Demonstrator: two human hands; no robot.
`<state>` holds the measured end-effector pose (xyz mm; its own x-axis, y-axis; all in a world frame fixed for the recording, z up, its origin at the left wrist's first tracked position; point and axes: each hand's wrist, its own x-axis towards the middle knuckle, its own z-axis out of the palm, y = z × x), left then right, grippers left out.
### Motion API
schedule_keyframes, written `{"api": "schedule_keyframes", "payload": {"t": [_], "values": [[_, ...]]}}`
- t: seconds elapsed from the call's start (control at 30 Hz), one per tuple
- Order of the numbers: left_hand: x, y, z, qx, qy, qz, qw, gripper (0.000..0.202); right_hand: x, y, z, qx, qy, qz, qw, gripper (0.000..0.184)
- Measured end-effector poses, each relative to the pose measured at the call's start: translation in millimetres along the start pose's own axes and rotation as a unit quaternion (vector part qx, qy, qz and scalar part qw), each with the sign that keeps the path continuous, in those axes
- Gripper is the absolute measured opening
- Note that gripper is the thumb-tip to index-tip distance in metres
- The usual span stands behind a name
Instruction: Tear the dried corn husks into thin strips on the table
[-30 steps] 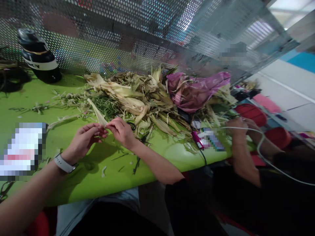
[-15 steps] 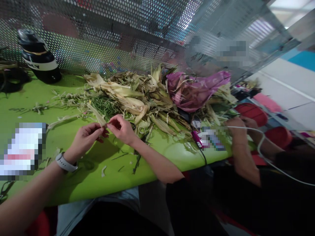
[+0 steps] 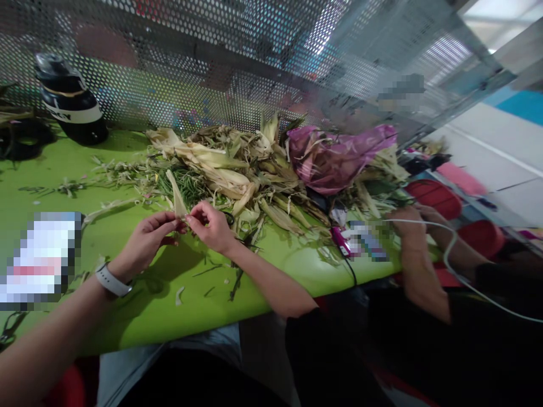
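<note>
A pale strip of corn husk (image 3: 176, 195) stands up between my two hands, its lower end pinched at the fingertips. My left hand (image 3: 153, 234) wears a pale watch (image 3: 112, 280) at the wrist and grips that end from the left. From the right, my right hand (image 3: 211, 227) pinches the same end with thumb and forefinger. Behind the strip lies a bunch of thin green strands (image 3: 190, 183). A large heap of dry corn husks (image 3: 227, 175) spreads beyond both hands.
On the green table (image 3: 250, 282) are a blurred-out phone (image 3: 40, 257) at left and a black bottle (image 3: 72, 104) behind. A pink plastic bag (image 3: 326, 161) lies on the husks. At right, another person's hands (image 3: 409, 217) are near a white cord (image 3: 449, 240). A perforated metal panel (image 3: 178, 62) rises behind.
The husk strip has turned more upright, its top swinging right. My fingers have shifted slightly and stay together at its lower end.
</note>
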<state>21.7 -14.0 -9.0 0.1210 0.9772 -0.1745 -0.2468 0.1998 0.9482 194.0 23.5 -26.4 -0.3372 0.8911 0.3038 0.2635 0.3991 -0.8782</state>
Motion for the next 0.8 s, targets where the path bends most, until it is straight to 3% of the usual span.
{"api": "schedule_keyframes", "payload": {"t": [0.27, 0.33, 0.4, 0.53, 0.67, 0.8], "values": [[-0.4, -0.3, -1.8, -0.028, 0.002, -0.014, 1.0, 0.02, -0.3, 7.6, 6.0, 0.113, -0.013, 0.068, 0.991, 0.026], [-0.9, 2.0, -2.0, -0.052, 0.018, -0.033, 0.998, 0.018, -0.4, 7.4, 2.9, 0.09, -0.01, 0.035, 0.995, 0.024], [-1.1, 4.6, -2.7, -0.085, 0.029, -0.056, 0.994, 0.016, -0.3, 6.6, -1.9, 0.021, -0.013, -0.042, 0.999, 0.022], [0.1, 7.2, -5.8, -0.134, -0.001, -0.079, 0.988, 0.012, 1.6, 8.9, -9.5, -0.136, -0.041, -0.19, 0.971, 0.017], [1.1, 6.8, -7.6, -0.136, -0.019, -0.104, 0.985, 0.01, 2.4, 15.1, -9.3, -0.203, -0.043, -0.202, 0.957, 0.018], [0.7, 2.8, -6.5, -0.114, -0.018, -0.083, 0.99, 0.013, 0.1, 14.0, -4.2, -0.196, -0.014, -0.197, 0.961, 0.02]]}}
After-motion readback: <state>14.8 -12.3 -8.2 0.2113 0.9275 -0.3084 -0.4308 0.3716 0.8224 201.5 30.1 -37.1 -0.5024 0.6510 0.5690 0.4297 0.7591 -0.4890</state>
